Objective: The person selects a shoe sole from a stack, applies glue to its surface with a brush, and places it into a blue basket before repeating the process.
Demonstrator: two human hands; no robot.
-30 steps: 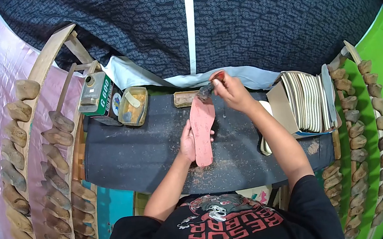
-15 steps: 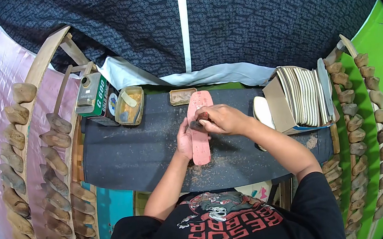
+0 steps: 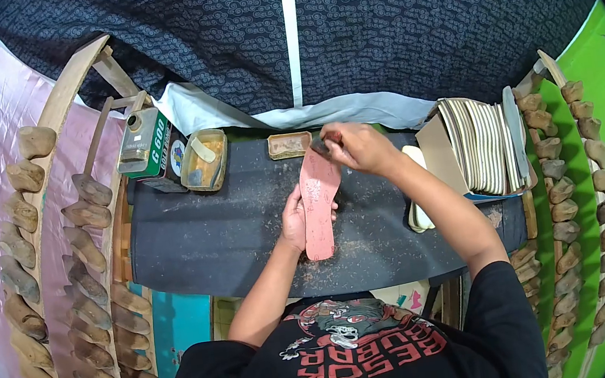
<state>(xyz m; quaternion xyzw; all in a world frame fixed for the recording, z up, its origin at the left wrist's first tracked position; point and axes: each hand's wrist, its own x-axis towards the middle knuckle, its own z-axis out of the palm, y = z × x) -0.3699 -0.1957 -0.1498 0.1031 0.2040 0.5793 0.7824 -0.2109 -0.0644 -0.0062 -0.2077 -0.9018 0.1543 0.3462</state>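
A pink sole-shaped piece (image 3: 319,213) stands out over the dark tabletop, its long side pointing away from me, with small crumbs and marks on its face. My left hand (image 3: 296,219) grips it by its left edge, and fingertips show at its right edge. My right hand (image 3: 356,147) is closed on a small tool (image 3: 321,145) with a reddish handle and a dark end. The dark end is at the top end of the pink piece; whether it touches is hard to tell.
Beyond the piece lies a small tray (image 3: 290,145). A metal can (image 3: 147,148) and a plastic tub (image 3: 204,161) stand at the back left. A box (image 3: 444,153) of pale soles is at the right. Racks of wooden lasts flank the table (image 3: 202,240). Crumbs are scattered on it.
My right hand has moved away from me with the tool, from the middle of the pink piece to its top end. The pink piece has tilted slightly to the right.
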